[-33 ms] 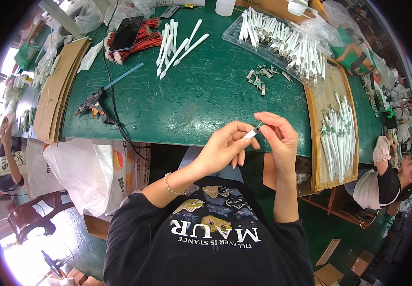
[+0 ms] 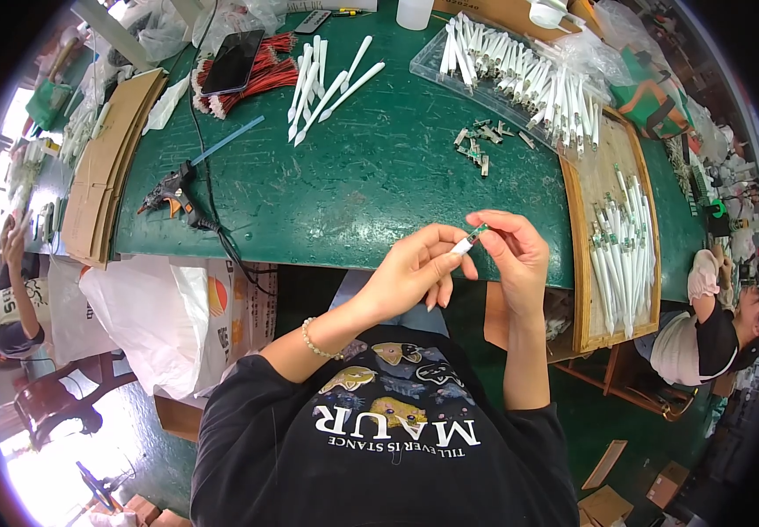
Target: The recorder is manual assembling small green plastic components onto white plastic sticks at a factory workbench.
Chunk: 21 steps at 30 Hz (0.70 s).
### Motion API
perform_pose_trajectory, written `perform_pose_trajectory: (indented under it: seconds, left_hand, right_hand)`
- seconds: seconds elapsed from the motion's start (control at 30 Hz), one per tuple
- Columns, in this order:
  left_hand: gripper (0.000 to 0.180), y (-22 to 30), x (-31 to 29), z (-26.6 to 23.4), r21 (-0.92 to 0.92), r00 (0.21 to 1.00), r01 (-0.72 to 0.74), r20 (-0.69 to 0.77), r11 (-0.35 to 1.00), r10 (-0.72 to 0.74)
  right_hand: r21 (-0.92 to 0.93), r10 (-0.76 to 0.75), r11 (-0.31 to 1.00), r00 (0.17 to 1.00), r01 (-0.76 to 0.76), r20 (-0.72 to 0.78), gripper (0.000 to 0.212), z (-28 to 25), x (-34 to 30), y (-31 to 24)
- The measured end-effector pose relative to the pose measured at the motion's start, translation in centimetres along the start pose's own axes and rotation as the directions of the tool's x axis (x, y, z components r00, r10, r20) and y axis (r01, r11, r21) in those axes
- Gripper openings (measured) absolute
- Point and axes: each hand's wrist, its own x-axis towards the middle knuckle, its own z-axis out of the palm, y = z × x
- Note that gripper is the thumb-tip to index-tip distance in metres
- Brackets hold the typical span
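Observation:
My left hand (image 2: 418,268) is closed on a slim white tube (image 2: 462,247), most of which its fingers hide. At the tube's end sits a small green circuit board (image 2: 478,234), pinched between the thumb and fingers of my right hand (image 2: 517,252). Whether the board is inside the tube's mouth or only against it, I cannot tell. Beyond my hands, several loose small boards (image 2: 483,145) lie in a pile on the green table (image 2: 344,211). To the right, a wooden tray (image 2: 581,263) holds several white tubes (image 2: 623,263) with green boards at their ends.
A clear plastic tray (image 2: 425,66) at the back right carries many white tubes. Farther left lie loose white tubes (image 2: 318,88), red wires (image 2: 278,70) under a phone (image 2: 234,61), and a glue gun (image 2: 177,198) with its cable. Cardboard (image 2: 107,167) stands at the left edge. Co-workers sit on both sides.
The fingers of my right hand have shifted very slightly at the circuit board. Everything else on the table looks the same.

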Motion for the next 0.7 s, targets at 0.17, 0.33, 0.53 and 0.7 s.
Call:
perform_pose_trajectory:
  seconds: [0.17,0.33,0.53,0.7]
  left_hand:
    - [0.032,-0.5,0.6,-0.4,-0.054,0.998,0.052,0.043,0.997,-0.049]
    - [0.034,-1.2,0.8,-0.8,-0.210,0.993,0.103,0.073,0.972,-0.090]
    - [0.031,-2.0,0.6,-0.6,-0.281,0.997,0.078,0.041,0.956,-0.070]
    - [0.029,-2.2,0.6,-0.7,-0.276,0.995,0.093,0.051,0.957,-0.082]
  right_hand:
    - [0.131,0.049,0.990,0.998,-0.043,-0.047,0.014,0.5,0.1,1.4]
    - [0.069,0.019,0.998,0.992,-0.011,-0.128,0.014,1.3,-0.1,2.1]
    - [0.067,0.034,0.997,0.988,-0.024,-0.150,0.015,1.6,-0.5,2.7]
    - [0.080,0.035,0.997,0.987,-0.022,-0.154,0.015,1.5,-0.9,3.0]
